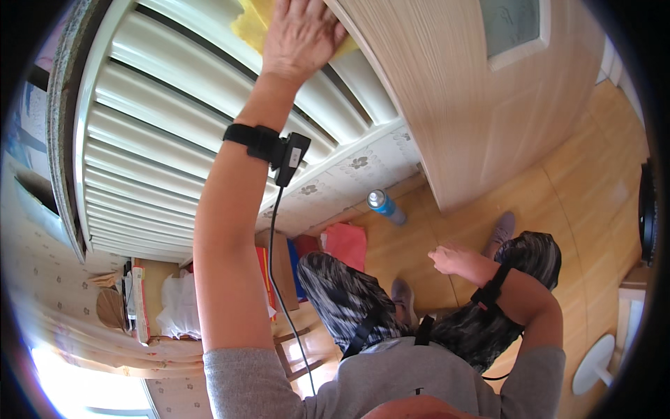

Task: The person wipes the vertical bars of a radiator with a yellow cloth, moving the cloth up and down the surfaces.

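Observation:
My left hand [301, 44] is pressed flat over a yellow cloth [252, 23] against the white slatted radiator [172, 47]. Its fingertips run past the top of the view, and part of the cloth lies hidden under the palm. Close to that hand's right side is the edge of a wood-grain door [460, 105]. My right hand [449, 260] hangs above the tiled floor by my knees, its fingers curled in with nothing visible in them. A blue can with a silvery top [386, 206] stands on the floor, nearest to the right hand.
A black cable [277, 251] trails from my left wrist strap. By the wall lies something pink [346, 245] beside a cardboard piece [282, 267]. A white plastic bag [178, 304] sits on a low shelf. A stone-like ledge [60, 120] borders the radiator. A round white base [594, 364] stands at right.

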Demonstrator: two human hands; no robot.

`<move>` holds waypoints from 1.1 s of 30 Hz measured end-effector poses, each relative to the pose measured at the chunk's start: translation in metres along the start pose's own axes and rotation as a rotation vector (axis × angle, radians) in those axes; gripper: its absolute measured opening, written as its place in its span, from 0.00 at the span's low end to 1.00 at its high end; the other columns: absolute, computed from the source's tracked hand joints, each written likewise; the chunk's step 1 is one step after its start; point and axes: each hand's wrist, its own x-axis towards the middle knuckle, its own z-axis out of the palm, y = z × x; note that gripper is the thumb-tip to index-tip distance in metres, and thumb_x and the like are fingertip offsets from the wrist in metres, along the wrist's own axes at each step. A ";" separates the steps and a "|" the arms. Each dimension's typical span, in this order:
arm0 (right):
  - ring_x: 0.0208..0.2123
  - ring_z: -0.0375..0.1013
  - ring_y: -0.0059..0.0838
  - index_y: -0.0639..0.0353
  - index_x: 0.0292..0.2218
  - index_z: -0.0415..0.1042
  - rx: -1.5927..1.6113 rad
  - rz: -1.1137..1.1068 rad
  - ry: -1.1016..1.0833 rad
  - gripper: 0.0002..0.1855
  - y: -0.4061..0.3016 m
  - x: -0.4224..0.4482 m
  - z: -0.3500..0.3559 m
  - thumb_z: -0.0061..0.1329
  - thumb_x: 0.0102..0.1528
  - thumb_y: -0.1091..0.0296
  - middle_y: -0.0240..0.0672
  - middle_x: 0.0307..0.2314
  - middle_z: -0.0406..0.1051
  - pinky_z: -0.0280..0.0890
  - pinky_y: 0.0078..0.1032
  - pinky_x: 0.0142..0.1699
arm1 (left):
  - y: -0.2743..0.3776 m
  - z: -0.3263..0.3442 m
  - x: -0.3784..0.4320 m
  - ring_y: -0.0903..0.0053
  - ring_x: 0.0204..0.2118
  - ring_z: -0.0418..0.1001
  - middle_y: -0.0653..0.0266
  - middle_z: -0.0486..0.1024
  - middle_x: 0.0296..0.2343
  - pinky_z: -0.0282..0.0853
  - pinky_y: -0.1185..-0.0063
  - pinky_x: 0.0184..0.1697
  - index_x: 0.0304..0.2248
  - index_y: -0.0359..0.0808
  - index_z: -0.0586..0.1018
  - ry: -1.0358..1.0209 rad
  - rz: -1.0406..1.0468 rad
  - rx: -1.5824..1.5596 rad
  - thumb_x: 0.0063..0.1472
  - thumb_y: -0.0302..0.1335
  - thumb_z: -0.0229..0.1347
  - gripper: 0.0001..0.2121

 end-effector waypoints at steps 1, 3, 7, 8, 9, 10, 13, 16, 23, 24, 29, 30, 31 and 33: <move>0.30 0.72 0.43 0.59 0.34 0.71 -0.067 -0.067 -0.019 0.13 -0.005 -0.007 -0.017 0.35 0.50 0.69 0.43 0.27 0.72 0.66 0.36 0.33 | 0.006 0.003 -0.003 0.59 0.55 0.48 0.52 0.56 0.50 0.37 0.64 0.59 0.49 0.34 0.63 -0.062 0.012 -0.006 0.48 0.39 0.47 0.28; 0.30 0.72 0.43 0.58 0.34 0.72 -0.077 -0.034 -0.083 0.13 -0.017 -0.016 -0.036 0.35 0.50 0.69 0.43 0.27 0.72 0.66 0.36 0.33 | 0.017 0.009 -0.014 0.61 0.56 0.47 0.52 0.54 0.51 0.37 0.66 0.59 0.50 0.34 0.61 -0.189 0.031 -0.011 0.50 0.40 0.46 0.29; 0.29 0.72 0.43 0.58 0.34 0.71 -0.113 -0.050 -0.056 0.13 -0.017 -0.017 -0.039 0.36 0.50 0.70 0.43 0.27 0.72 0.66 0.36 0.33 | 0.043 0.026 -0.039 0.70 0.50 0.58 0.69 0.67 0.42 0.41 0.69 0.59 0.40 0.43 0.74 -0.082 0.078 0.152 0.56 0.40 0.42 0.17; 0.30 0.72 0.43 0.58 0.34 0.71 -0.098 -0.054 -0.060 0.13 -0.018 -0.015 -0.040 0.36 0.50 0.70 0.43 0.27 0.72 0.66 0.36 0.33 | 0.048 0.028 -0.046 0.70 0.50 0.57 0.69 0.67 0.41 0.41 0.69 0.59 0.41 0.43 0.74 -0.123 0.124 0.124 0.56 0.41 0.42 0.17; 0.30 0.72 0.43 0.58 0.34 0.71 -0.082 -0.044 -0.065 0.13 -0.017 -0.017 -0.042 0.36 0.50 0.70 0.43 0.27 0.72 0.66 0.36 0.33 | 0.057 0.032 -0.050 0.70 0.51 0.57 0.68 0.68 0.41 0.40 0.70 0.59 0.41 0.44 0.73 -0.153 0.170 0.085 0.56 0.41 0.42 0.17; 0.30 0.72 0.43 0.58 0.35 0.71 -0.068 -0.049 -0.074 0.13 -0.017 -0.015 -0.043 0.36 0.50 0.70 0.43 0.27 0.72 0.66 0.36 0.33 | 0.064 0.036 -0.059 0.70 0.51 0.57 0.69 0.68 0.41 0.40 0.70 0.59 0.42 0.44 0.73 -0.208 0.201 0.051 0.56 0.41 0.42 0.17; 0.30 0.71 0.44 0.58 0.36 0.70 -0.068 -0.051 -0.075 0.14 -0.012 -0.010 -0.035 0.36 0.50 0.69 0.43 0.28 0.71 0.66 0.36 0.34 | 0.087 0.043 -0.078 0.71 0.53 0.55 0.70 0.67 0.43 0.37 0.71 0.60 0.44 0.46 0.71 -0.480 0.333 -0.019 0.56 0.38 0.42 0.17; 0.38 0.68 0.45 0.53 0.43 0.67 -0.047 0.051 -0.175 0.18 -0.001 -0.001 -0.024 0.39 0.49 0.63 0.45 0.35 0.69 0.64 0.37 0.41 | 0.096 0.047 -0.096 0.73 0.56 0.50 0.70 0.61 0.49 0.35 0.72 0.60 0.48 0.45 0.67 -0.458 0.499 0.024 0.54 0.36 0.42 0.20; 0.44 0.64 0.46 0.46 0.48 0.63 -0.111 0.103 -0.269 0.22 0.005 -0.003 -0.036 0.41 0.50 0.57 0.44 0.41 0.66 0.60 0.36 0.48 | 0.045 0.030 -0.114 0.75 0.59 0.42 0.69 0.47 0.56 0.31 0.72 0.61 0.54 0.42 0.56 -0.219 0.369 0.094 0.54 0.35 0.44 0.27; 0.44 0.64 0.46 0.47 0.48 0.63 -0.102 0.111 -0.272 0.22 0.006 -0.003 -0.037 0.41 0.50 0.57 0.45 0.42 0.65 0.60 0.36 0.48 | 0.035 0.028 -0.106 0.75 0.60 0.40 0.69 0.46 0.56 0.30 0.72 0.61 0.55 0.43 0.54 -0.224 0.309 0.024 0.55 0.38 0.43 0.27; 0.45 0.64 0.47 0.47 0.47 0.63 -0.067 0.149 -0.269 0.22 0.023 0.014 -0.016 0.41 0.49 0.58 0.45 0.43 0.64 0.59 0.39 0.48 | -0.016 0.002 -0.071 0.79 0.60 0.37 0.74 0.41 0.57 0.26 0.73 0.61 0.56 0.48 0.50 -0.118 0.119 0.057 0.57 0.46 0.39 0.28; 0.45 0.63 0.47 0.47 0.48 0.63 -0.078 0.141 -0.285 0.22 0.023 0.014 -0.016 0.41 0.49 0.58 0.45 0.43 0.64 0.59 0.39 0.49 | -0.024 -0.004 -0.063 0.80 0.60 0.37 0.74 0.41 0.57 0.26 0.73 0.61 0.56 0.49 0.48 -0.112 0.081 0.117 0.58 0.47 0.35 0.28; 0.45 0.63 0.47 0.46 0.48 0.63 -0.082 0.129 -0.297 0.23 0.022 0.015 -0.016 0.41 0.49 0.58 0.45 0.43 0.64 0.59 0.39 0.49 | -0.032 -0.011 -0.054 0.81 0.60 0.36 0.74 0.41 0.57 0.26 0.74 0.61 0.56 0.50 0.46 -0.107 0.052 0.178 0.59 0.49 0.32 0.27; 0.46 0.63 0.47 0.45 0.48 0.62 -0.097 0.117 -0.314 0.23 0.018 0.020 -0.019 0.41 0.49 0.58 0.45 0.44 0.64 0.58 0.39 0.50 | -0.049 -0.028 -0.034 0.81 0.60 0.37 0.75 0.43 0.57 0.27 0.74 0.61 0.56 0.50 0.48 -0.058 -0.010 0.205 0.59 0.48 0.32 0.27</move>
